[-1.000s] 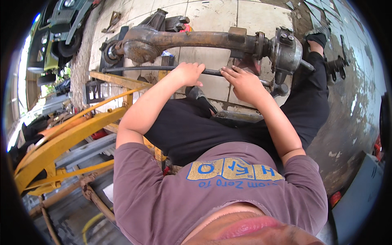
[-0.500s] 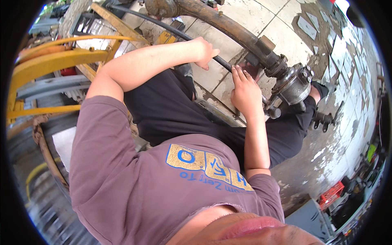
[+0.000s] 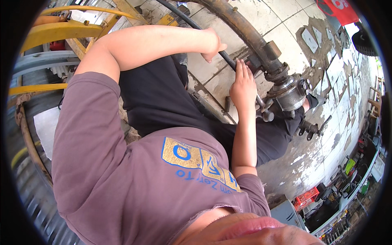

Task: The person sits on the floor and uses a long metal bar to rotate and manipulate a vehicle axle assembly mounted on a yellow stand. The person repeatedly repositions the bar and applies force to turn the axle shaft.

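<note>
A long black rod point(image 3: 185, 19) runs slantwise from the upper left across the middle of the view. My left hand point(image 3: 210, 44) is closed around it, with the index finger pointing to the right. Closer to the rod's lower end, my right hand point(image 3: 243, 86) lies over it with the fingers straight; the thumb is hidden. Beyond that hand the rod comes out again beside a round joint point(image 3: 267, 116). Next to it lies a rusty axle tube point(image 3: 247, 28), whose near end carries a greasy metal hub point(image 3: 289, 93).
A yellow metal frame point(image 3: 61, 33) stands at my left. Broken tiles point(image 3: 335, 77) cover the floor at the right. A small metal part point(image 3: 311, 130) lies by my leg. A red crate point(image 3: 306, 198) is at the lower right, and a red object point(image 3: 339, 11) at the upper right.
The whole view has shifted, bringing more of the right side into sight. Both hands stay at about the same places on the rod.
</note>
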Demonstrator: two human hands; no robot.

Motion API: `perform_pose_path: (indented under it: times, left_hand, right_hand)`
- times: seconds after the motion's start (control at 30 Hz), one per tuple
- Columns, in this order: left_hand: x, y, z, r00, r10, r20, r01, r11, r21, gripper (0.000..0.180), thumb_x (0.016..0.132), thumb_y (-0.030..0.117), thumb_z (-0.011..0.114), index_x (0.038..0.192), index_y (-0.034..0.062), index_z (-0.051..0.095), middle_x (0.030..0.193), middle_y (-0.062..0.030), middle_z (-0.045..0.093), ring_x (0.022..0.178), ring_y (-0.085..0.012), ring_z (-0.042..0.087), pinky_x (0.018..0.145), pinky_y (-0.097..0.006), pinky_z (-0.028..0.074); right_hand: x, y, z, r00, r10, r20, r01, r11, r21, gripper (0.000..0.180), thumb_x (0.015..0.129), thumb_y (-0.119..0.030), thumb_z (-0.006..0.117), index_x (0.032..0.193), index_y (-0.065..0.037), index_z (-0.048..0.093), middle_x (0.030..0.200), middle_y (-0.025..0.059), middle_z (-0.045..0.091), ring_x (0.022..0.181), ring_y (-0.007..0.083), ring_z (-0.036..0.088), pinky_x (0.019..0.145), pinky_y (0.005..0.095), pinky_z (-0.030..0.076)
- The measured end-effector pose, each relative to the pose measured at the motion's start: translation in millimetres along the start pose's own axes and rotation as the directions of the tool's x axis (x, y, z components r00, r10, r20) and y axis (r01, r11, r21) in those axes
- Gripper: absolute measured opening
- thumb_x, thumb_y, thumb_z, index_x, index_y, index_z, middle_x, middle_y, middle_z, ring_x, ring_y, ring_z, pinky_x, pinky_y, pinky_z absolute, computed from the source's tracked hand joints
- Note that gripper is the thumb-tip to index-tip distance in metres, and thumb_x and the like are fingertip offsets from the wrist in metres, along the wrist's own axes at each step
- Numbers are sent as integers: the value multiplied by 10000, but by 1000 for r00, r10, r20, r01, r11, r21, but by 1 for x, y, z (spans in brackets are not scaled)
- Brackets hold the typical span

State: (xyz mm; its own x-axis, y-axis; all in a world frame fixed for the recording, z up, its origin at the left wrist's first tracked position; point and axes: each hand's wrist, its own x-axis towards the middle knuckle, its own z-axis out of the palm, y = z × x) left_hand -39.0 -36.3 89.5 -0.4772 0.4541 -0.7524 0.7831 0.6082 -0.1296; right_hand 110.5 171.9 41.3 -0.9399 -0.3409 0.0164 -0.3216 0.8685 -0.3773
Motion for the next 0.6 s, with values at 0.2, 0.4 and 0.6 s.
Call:
perform_pose_path:
  times: [0.2,0.4,0.6]
  left_hand:
    - [-1,-2,4,999,38,-36,-40,998,-50,830,981,555,814,1584,64,523,1231,-185,799,1132,-375,798,955,-504,631]
    - [4,-10,14,997,50,-66,-55,996,-67,819,966,567,821,1537,48,550,1233,-196,793,1135,-386,794,967,-508,631]
    - [2,-4,7,1000,23,-12,-24,997,-80,842,959,576,826,1559,62,532,1301,-203,781,1203,-383,776,1001,-510,618]
  right_hand:
    - [-2,-2,3,998,-3,-56,0,999,-41,745,928,16,578,1666,-31,490,1673,200,583,1503,411,584,1264,506,464]
    - [-1,-4,-14,999,28,41,-27,999,-40,653,950,-30,570,1603,-33,566,1619,178,640,1455,363,636,1245,516,483]
    - [-6,-2,-20,1000,-16,-13,16,999,-37,601,960,-30,558,1560,-4,582,1552,189,676,1409,384,655,1199,507,511]
